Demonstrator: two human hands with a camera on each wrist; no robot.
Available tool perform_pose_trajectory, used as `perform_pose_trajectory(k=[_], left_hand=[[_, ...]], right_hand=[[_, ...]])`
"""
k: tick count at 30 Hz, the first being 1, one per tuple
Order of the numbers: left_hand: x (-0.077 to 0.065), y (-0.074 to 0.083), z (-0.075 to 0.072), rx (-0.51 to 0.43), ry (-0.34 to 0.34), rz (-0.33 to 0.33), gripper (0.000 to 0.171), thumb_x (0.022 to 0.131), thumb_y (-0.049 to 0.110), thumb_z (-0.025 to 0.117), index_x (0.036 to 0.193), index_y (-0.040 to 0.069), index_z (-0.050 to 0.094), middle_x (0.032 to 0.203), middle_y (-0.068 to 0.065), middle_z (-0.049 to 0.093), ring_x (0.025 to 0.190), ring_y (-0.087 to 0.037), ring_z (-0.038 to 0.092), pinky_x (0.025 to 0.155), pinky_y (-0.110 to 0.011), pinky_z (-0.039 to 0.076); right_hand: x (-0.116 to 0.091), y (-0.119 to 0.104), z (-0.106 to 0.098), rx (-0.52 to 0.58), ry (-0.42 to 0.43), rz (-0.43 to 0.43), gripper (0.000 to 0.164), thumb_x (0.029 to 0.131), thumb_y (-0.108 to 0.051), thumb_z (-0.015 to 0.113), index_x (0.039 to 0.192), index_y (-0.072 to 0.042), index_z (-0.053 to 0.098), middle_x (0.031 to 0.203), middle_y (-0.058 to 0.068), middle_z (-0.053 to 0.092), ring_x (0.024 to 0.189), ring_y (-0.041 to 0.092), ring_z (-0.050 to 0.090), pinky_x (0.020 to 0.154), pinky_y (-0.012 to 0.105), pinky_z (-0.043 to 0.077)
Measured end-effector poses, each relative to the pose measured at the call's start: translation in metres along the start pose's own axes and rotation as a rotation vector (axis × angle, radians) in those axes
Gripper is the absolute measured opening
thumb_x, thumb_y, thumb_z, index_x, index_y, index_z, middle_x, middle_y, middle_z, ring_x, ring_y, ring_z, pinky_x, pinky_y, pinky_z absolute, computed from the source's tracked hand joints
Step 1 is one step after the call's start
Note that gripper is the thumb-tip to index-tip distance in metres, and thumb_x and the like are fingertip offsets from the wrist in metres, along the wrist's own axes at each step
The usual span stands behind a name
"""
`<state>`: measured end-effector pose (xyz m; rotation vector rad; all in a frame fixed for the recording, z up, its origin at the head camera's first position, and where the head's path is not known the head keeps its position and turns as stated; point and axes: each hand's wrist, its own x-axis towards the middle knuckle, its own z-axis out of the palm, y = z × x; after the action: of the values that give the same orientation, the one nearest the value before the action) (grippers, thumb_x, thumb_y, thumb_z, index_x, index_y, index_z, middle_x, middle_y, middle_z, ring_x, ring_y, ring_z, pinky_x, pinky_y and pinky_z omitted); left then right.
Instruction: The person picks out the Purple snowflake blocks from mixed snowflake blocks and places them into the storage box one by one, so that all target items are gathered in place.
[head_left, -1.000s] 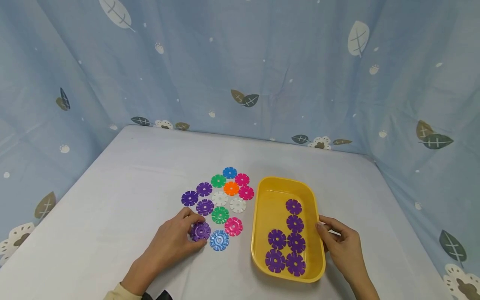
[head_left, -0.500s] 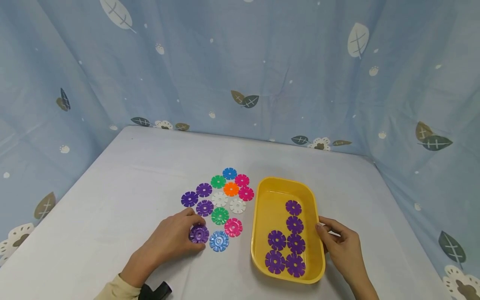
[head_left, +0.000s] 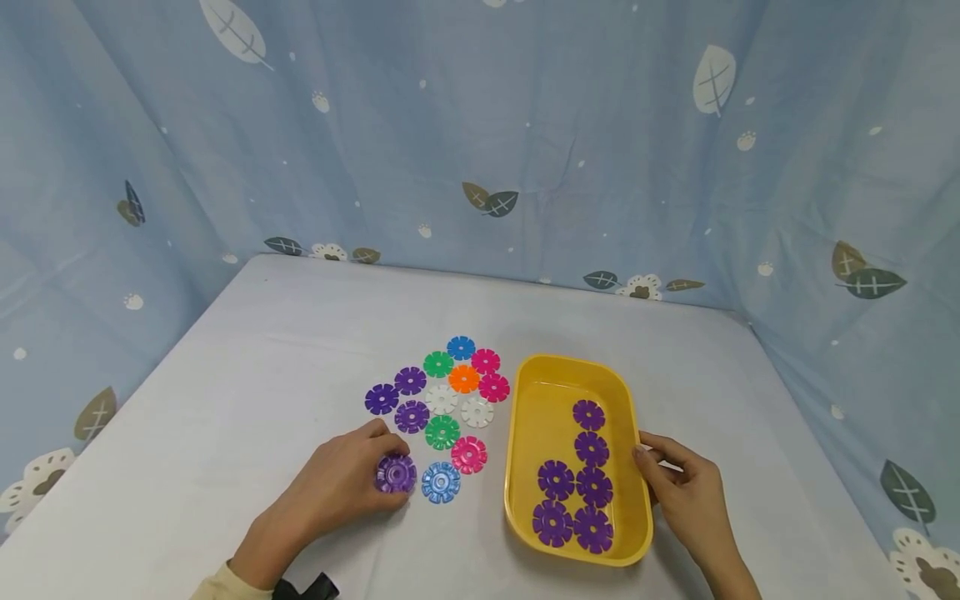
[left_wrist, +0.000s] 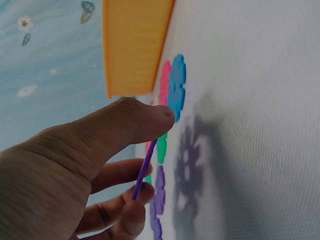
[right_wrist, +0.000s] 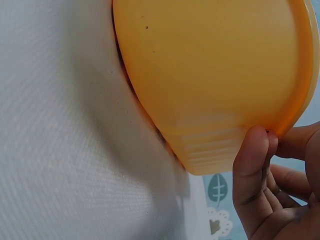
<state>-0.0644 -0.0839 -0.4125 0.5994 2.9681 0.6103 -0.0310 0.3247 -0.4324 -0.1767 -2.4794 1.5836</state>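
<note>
My left hand [head_left: 337,483] pinches a purple snowflake disc [head_left: 395,473] by its edge, thumb on one side and fingers on the other. In the left wrist view the disc [left_wrist: 144,172] shows edge-on, above the white surface, with its notched shadow apart from it. On the right, a yellow plastic tray [head_left: 546,417] holds several purple discs [head_left: 592,448] lying flat. My right hand [head_left: 688,496] grips the tray's right side at the rim. The right wrist view shows those fingers [right_wrist: 250,155] against the tray's outer wall [right_wrist: 215,75].
Between hand and tray lie several loose snowflake discs, among them a light blue disc [head_left: 441,482], a pink disc [head_left: 468,455], a green disc [head_left: 442,432], an orange disc [head_left: 464,379] and a purple disc [head_left: 412,417]. A blue leaf-print curtain [head_left: 420,150] surrounds the white table [head_left: 300,333].
My left hand has drawn the pinched purple disc slightly left and toward me, away from the other discs. The right hand and the tray have stayed in place.
</note>
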Motion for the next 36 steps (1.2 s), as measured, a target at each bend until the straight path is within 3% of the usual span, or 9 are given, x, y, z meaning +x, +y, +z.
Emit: perform_pose_trajectory(k=[4,19,28,36], left_hand=[[-0.005,0.002,-0.003,-0.019,0.0,0.035,0.046,0.066,0.038,0.091,0.106,0.019,0.075,0.091,0.013,0.053,0.073,-0.004,0.048,0.067,-0.023,0.05],[-0.023,0.013,-0.003,-0.114,-0.071,0.134,0.045,0.071,0.04,0.088,0.11,0.021,0.074,0.098,0.015,0.053,0.081,-0.001,0.053,0.076,-0.024,0.054],[-0.023,0.028,0.004,-0.176,-0.158,0.157,0.044,0.073,0.042,0.087,0.11,0.023,0.073,0.099,0.016,0.052,0.081,-0.001,0.052,0.075,-0.02,0.053],[-0.019,0.043,0.007,-0.205,-0.148,0.238,0.04,0.075,0.037,0.086,0.11,0.025,0.073,0.1,0.016,0.054,0.082,0.002,0.053,0.073,-0.017,0.052]], right_hand=[[0.0,0.0,0.0,0.005,-0.002,-0.003,0.03,0.099,-0.014,0.065,0.124,0.003,0.066,0.091,0.016,0.065,0.054,0.021,0.065,0.049,0.033,0.054],[0.0,-0.001,-0.001,-0.006,-0.007,0.013,0.032,0.099,-0.016,0.064,0.125,0.002,0.066,0.091,0.014,0.065,0.059,0.019,0.066,0.05,0.033,0.055],[0.0,-0.001,0.0,-0.007,-0.003,0.008,0.031,0.099,-0.016,0.064,0.125,0.002,0.066,0.09,0.014,0.064,0.056,0.019,0.065,0.05,0.032,0.055],[0.0,-0.002,0.0,-0.008,-0.001,0.012,0.031,0.099,-0.016,0.064,0.124,0.002,0.066,0.089,0.013,0.065,0.057,0.019,0.065,0.049,0.032,0.055]])
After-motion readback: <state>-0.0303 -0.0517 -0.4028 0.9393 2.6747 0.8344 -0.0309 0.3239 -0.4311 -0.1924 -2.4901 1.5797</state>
